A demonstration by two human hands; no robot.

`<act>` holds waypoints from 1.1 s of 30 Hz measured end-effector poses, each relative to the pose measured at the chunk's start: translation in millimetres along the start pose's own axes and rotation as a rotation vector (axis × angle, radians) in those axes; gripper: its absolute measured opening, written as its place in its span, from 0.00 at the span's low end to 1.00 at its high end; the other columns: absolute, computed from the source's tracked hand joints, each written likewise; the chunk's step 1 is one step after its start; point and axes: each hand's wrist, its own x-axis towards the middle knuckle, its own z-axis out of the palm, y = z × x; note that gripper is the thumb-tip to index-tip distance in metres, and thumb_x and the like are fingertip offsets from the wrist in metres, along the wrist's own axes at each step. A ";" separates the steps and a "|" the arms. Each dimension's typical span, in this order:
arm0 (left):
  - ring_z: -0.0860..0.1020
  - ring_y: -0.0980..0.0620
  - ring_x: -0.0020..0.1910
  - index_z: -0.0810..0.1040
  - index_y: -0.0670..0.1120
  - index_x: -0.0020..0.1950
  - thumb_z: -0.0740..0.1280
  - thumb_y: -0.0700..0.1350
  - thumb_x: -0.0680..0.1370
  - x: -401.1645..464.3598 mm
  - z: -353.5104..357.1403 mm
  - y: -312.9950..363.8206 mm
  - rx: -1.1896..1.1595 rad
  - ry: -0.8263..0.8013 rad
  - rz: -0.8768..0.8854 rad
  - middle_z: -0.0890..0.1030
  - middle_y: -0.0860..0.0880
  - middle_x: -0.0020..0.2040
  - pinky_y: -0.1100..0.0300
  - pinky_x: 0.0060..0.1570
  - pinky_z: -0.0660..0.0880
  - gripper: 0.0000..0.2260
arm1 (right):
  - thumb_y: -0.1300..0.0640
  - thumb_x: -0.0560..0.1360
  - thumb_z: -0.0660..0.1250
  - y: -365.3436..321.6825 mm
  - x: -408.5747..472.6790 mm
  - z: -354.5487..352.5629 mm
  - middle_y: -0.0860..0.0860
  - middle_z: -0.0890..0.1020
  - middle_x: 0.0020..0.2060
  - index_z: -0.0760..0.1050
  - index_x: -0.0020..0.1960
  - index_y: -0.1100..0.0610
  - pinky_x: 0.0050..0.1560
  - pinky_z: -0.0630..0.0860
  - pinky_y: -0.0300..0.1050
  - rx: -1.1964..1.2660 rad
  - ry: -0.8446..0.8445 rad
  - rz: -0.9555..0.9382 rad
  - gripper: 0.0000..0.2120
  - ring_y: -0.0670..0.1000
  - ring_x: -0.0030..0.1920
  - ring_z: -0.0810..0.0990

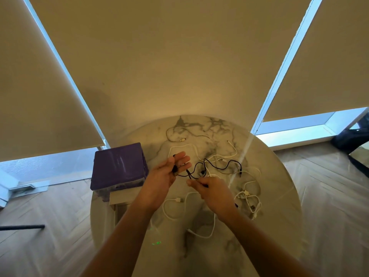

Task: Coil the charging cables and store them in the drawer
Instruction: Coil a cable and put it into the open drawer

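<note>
A black charging cable (216, 166) runs in waves above the round marble table (279, 196). My left hand (169, 172) is raised with its fingers straight, and a few turns of the black cable lie looped round them, the thumb holding them. My right hand (211, 191) pinches the same cable a little to the right and lower. Several white cables (248, 198) lie loose and tangled on the table. A purple drawer box (118, 166) stands at the table's left edge, its drawer front not visible from here.
A thin grey cable (175, 132) lies at the table's far side. Beige roller blinds hang behind the table. A hanging blind cord (242, 154) crosses the table at the right. Wooden floor surrounds the table, with a dark bag (351, 140) at far right.
</note>
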 end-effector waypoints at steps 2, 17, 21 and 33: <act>0.79 0.52 0.60 0.75 0.47 0.65 0.53 0.46 0.83 -1.5 -0.9 -2.3 0.023 -0.001 0.034 0.81 0.48 0.60 0.59 0.59 0.71 0.15 | 0.36 0.73 0.64 -9.2 -2.7 -1.9 0.49 0.79 0.26 0.84 0.39 0.50 0.34 0.69 0.42 -0.051 -0.032 -0.014 0.19 0.45 0.27 0.74; 0.81 0.61 0.50 0.77 0.43 0.60 0.55 0.43 0.83 -1.2 -7.3 -0.8 0.360 0.023 0.143 0.83 0.48 0.52 0.72 0.49 0.74 0.13 | 0.50 0.78 0.63 -29.3 -14.2 -19.5 0.46 0.78 0.43 0.80 0.49 0.48 0.43 0.74 0.43 -0.117 -0.041 -0.344 0.07 0.45 0.39 0.76; 0.81 0.61 0.41 0.80 0.46 0.51 0.55 0.42 0.83 -5.3 -3.0 -4.5 0.423 0.026 0.103 0.84 0.52 0.40 0.68 0.44 0.71 0.13 | 0.47 0.76 0.65 -33.9 -2.3 -29.3 0.43 0.76 0.41 0.77 0.47 0.49 0.42 0.72 0.40 -0.084 0.110 -0.374 0.07 0.42 0.41 0.74; 0.62 0.57 0.28 0.76 0.42 0.43 0.54 0.44 0.83 -12.5 10.4 1.5 -0.003 -0.021 -0.076 0.68 0.54 0.27 0.60 0.39 0.62 0.15 | 0.54 0.79 0.62 -21.5 2.8 -22.6 0.45 0.74 0.43 0.79 0.59 0.49 0.43 0.68 0.27 0.112 0.124 -0.265 0.11 0.38 0.43 0.74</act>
